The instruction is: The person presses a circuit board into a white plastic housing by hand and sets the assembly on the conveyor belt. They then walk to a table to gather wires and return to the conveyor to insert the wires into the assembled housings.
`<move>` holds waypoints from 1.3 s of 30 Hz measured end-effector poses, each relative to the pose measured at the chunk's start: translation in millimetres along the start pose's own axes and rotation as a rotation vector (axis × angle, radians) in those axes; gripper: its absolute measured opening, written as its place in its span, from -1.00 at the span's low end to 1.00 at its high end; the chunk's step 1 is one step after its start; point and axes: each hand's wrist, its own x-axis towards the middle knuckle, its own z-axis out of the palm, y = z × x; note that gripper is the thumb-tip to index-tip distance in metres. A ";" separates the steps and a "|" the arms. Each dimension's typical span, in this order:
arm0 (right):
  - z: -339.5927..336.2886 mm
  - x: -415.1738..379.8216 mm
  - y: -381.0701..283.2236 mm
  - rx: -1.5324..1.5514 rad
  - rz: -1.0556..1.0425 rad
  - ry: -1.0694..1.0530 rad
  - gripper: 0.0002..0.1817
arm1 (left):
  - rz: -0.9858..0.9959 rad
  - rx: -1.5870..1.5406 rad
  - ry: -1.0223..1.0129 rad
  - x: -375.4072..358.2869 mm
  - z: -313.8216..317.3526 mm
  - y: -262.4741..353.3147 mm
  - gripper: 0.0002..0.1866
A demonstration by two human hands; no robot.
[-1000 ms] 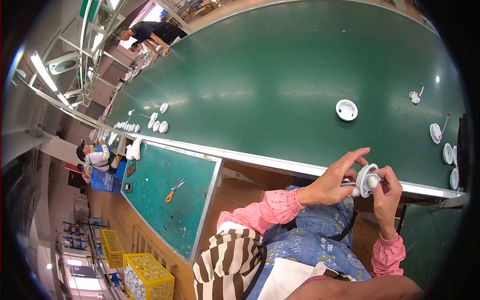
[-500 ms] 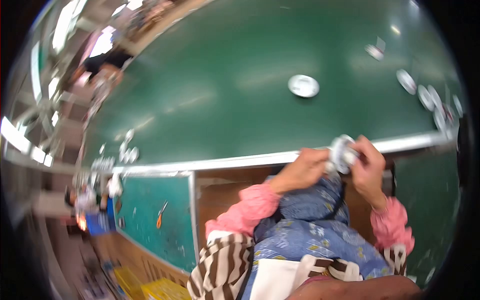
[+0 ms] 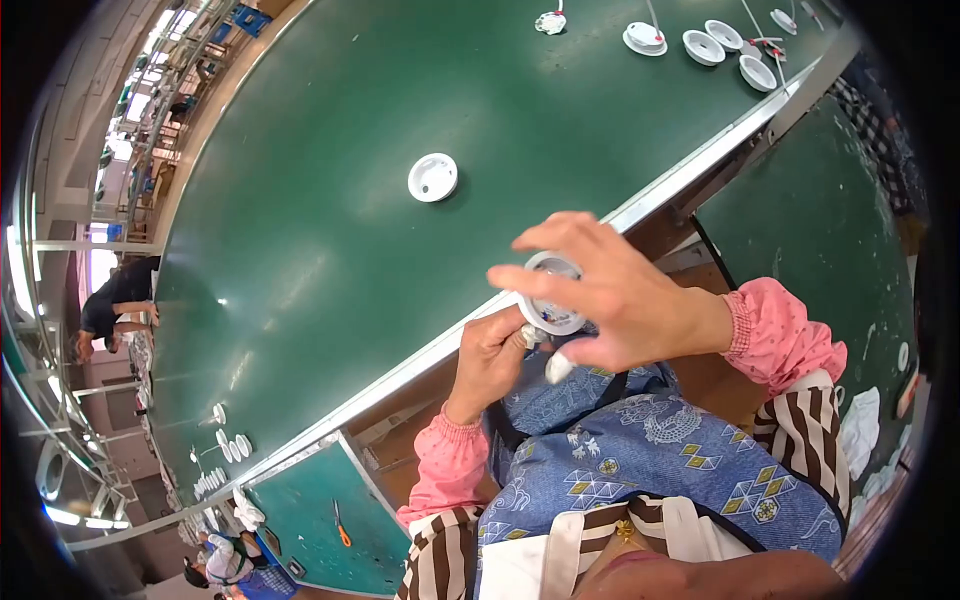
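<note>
My left hand (image 3: 487, 360) grips a round white plastic housing (image 3: 553, 319) by its lower left edge, above the front edge of the bench. The housing is tilted up toward me, and small parts show inside its rim. Over it, my right hand (image 3: 630, 295) is spread open, with its fingers crossing in front of the housing and covering part of it. White wraps cover a left fingertip and the right thumb tip. A similar white round housing (image 3: 433, 178) lies farther in on the green bench (image 3: 330, 200).
Several white round housings (image 3: 703, 47), some with wires, lie at the upper right. More white pieces (image 3: 232, 447) stand at the far left. Orange-handled scissors (image 3: 342, 530) rest on a lower green surface. One person (image 3: 115, 300) leans at the bench's far left side.
The view has turned and become sharper. My right hand has let go of the housing and opened over it, while my left hand still grips it.
</note>
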 end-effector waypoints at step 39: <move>65.2 -74.8 31.5 0.473 0.485 0.840 -0.83 | -0.230 -0.147 -0.076 26.1 88.4 1.1 -0.76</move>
